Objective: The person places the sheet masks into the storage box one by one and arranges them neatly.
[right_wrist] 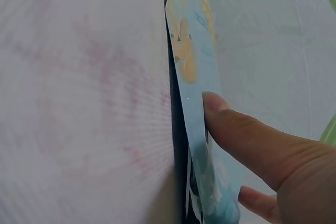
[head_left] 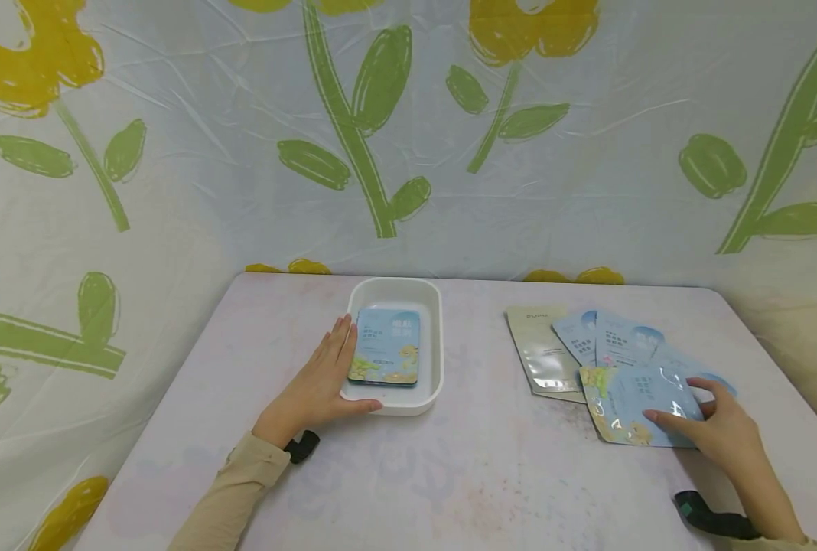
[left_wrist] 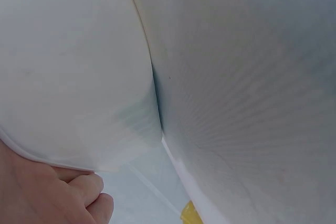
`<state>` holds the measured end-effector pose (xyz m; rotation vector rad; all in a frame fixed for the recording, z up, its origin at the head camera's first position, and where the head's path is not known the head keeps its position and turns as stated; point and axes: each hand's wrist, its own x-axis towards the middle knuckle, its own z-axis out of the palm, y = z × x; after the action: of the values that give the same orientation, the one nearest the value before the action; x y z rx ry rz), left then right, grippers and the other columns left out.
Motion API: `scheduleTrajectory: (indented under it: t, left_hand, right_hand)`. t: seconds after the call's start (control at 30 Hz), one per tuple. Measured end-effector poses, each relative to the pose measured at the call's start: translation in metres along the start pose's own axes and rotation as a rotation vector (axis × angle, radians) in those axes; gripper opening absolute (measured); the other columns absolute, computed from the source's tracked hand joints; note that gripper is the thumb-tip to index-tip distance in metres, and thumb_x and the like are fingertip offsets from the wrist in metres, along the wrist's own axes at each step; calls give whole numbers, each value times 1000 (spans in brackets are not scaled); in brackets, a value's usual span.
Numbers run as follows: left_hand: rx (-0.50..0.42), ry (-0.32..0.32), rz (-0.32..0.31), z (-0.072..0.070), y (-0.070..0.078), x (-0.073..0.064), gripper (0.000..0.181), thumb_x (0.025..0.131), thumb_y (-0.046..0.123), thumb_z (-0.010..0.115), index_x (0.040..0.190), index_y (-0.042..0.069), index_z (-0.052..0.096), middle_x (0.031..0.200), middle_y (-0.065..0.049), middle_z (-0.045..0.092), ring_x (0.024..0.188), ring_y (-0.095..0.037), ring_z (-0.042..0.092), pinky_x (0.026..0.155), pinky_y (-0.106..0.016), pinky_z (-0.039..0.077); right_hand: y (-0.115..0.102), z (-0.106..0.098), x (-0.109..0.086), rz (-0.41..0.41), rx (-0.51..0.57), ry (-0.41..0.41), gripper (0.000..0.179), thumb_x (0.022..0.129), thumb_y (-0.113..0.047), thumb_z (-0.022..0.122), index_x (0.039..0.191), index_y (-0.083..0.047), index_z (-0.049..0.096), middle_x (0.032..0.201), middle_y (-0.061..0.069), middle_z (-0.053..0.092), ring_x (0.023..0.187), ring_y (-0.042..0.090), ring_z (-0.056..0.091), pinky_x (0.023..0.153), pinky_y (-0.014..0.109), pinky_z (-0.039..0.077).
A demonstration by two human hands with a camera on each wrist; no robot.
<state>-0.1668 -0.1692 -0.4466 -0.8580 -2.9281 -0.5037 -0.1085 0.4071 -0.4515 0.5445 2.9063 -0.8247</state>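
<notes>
A white tray point(head_left: 431, 398) stands left of the table's middle and holds blue face-mask packets point(head_left: 388, 344) in a stack. My left hand point(head_left: 322, 383) rests against its left side, fingers straight along the rim and thumb by the near corner. The left wrist view shows the tray's wall point(left_wrist: 68, 77) up close, with the hand point(left_wrist: 58, 198) below it. My right hand point(head_left: 728, 428) pinches a blue face-mask packet point(head_left: 632, 402) by its right end; its thumb point(right_wrist: 247, 132) lies across the printed face. Under the fingers, the exact contact is hidden.
Behind the pinched packet, more blue packets point(head_left: 622, 337) fan out, partly overlapping a beige-silver packet point(head_left: 542, 356) at their left. A floral cloth point(head_left: 436, 176) hangs behind the pale table point(head_left: 381, 490). Dark wrist straps point(head_left: 714, 516) sit on both arms.
</notes>
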Motion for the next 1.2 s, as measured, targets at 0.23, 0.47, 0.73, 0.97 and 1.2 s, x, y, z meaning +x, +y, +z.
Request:
scheduleTrajectory:
  t: [0.23, 0.47, 0.73, 0.97, 1.2]
  left_hand:
    - [2, -6, -7, 1, -1, 0, 127, 78, 86, 49, 158, 0, -2, 165, -15, -11, 152, -25, -9, 123, -44, 6]
    - [8, -10, -7, 2, -2, 1, 127, 78, 87, 48, 158, 0, -2, 165, -15, -11, 152, -25, -9, 123, -44, 7]
    - [9, -18, -16, 2, -2, 1, 128, 77, 88, 46, 158, 1, -3, 165, -14, -13, 151, -23, -11, 123, -43, 6]
    - [6, -19, -20, 2, -3, 1, 129, 77, 88, 47, 158, 2, -4, 165, -13, -14, 151, -22, -11, 123, -42, 5]
    - [2, -22, -19, 2, -2, 1, 128, 77, 87, 48, 158, 1, -3, 165, -13, -13, 151, -22, -11, 123, -42, 5]
  right_hand:
    - [4, 1, -1, -69, 92, 74, 93, 85, -43, 77, 145, 9, 29, 114, 43, 51, 96, 50, 52, 61, 38, 48]
    - [12, 1, 1, -7, 327, 23, 80, 88, -41, 75, 153, -16, 36, 131, 33, 53, 117, 45, 45, 73, 17, 47]
    - [13, 1, 0, 171, 1002, -39, 46, 89, -22, 77, 128, -41, 62, 160, 5, 31, 129, 6, 49, 93, 14, 48]
    - [8, 11, -5, -27, 1268, 62, 31, 89, 4, 70, 109, -19, 75, 89, -8, 73, 69, 7, 65, 54, 21, 54]
    - [5, 14, -5, 13, 1104, 48, 18, 87, -7, 77, 101, -17, 81, 96, -15, 63, 70, 2, 63, 58, 16, 54]
